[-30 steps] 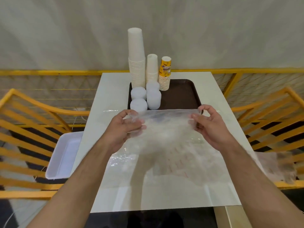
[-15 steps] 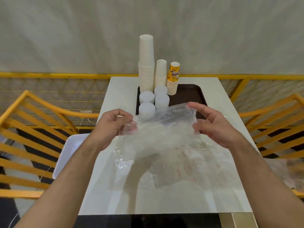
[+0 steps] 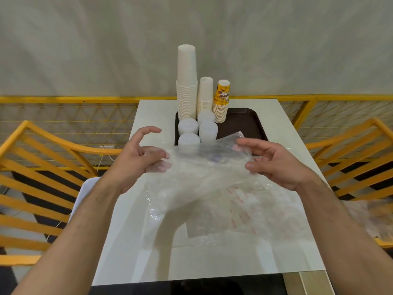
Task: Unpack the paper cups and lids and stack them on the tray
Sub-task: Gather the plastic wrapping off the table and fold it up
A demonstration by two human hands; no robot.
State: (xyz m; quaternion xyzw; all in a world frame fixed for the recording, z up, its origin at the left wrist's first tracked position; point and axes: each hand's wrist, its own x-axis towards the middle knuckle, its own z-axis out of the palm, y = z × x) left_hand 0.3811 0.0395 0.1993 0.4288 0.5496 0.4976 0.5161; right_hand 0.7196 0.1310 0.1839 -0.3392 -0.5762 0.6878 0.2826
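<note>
Both hands hold the clear plastic bag up over the tabletop, just in front of the brown tray. Left hand pinches the bag's left edge betw. thumb and lower fingers, index finger lifted free. Right hand grips the right edge, thumb on the near face, fingers curled behind.

Change vs 1 s ago: the bag was stretched flat and low betw. the hands, close to the tabletop; now it's raised, tilted and bunching, right corner higher than left, and the hands have drawn closer together. Looks like folding or gathering up the wrapper. The bag looks empty, though its cloudy film makes that hard to confirm.

What it means: unpacking looks done, or close to it. On the tray stand 3 stacks of cups: a tall white stack, a shorter white stack and a printed yellow stack. In front of them sit 4 stacks of white lids, touching or nearly touching each other. A 2nd flat wrapper with red print lies on the tabletop under the held one, and another crumpled bag hangs off the right side. A white bin shows just left of the tabletop, partly hidden by the left arm. My read: what's left is clearing the wrappers.
</note>
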